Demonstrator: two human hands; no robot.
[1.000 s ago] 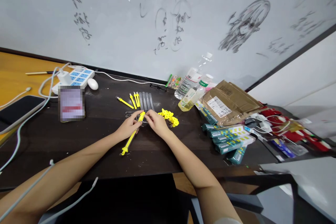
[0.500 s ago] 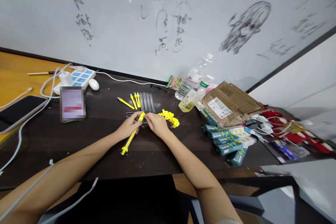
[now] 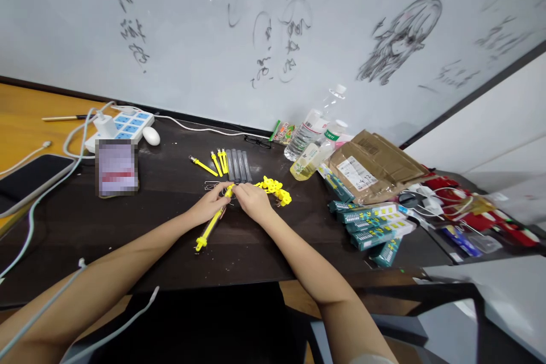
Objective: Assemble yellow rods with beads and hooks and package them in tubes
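My left hand [image 3: 210, 206] is closed around a long yellow pen-like stick [image 3: 208, 228] that slants down toward me on the dark table [image 3: 170, 227]. My right hand [image 3: 252, 202] pinches at the stick's far tip, fingers pressed together; what they hold there is too small to name. Just beyond the hands lie several loose yellow sticks [image 3: 218, 162], a row of clear tubes [image 3: 239, 165] and a heap of small yellow caps [image 3: 275, 189].
A blue-and-white power strip [image 3: 123, 125], a white mouse [image 3: 151, 136], a phone [image 3: 29, 179] and cables lie at left. Plastic bottles [image 3: 309, 136], a brown parcel [image 3: 371, 165], green packs [image 3: 375, 227] and red items crowd the right. A whiteboard stands behind.
Both hands stay at the yellow stick's far tip, with only slight finger shifts. Nothing else on the table has moved.
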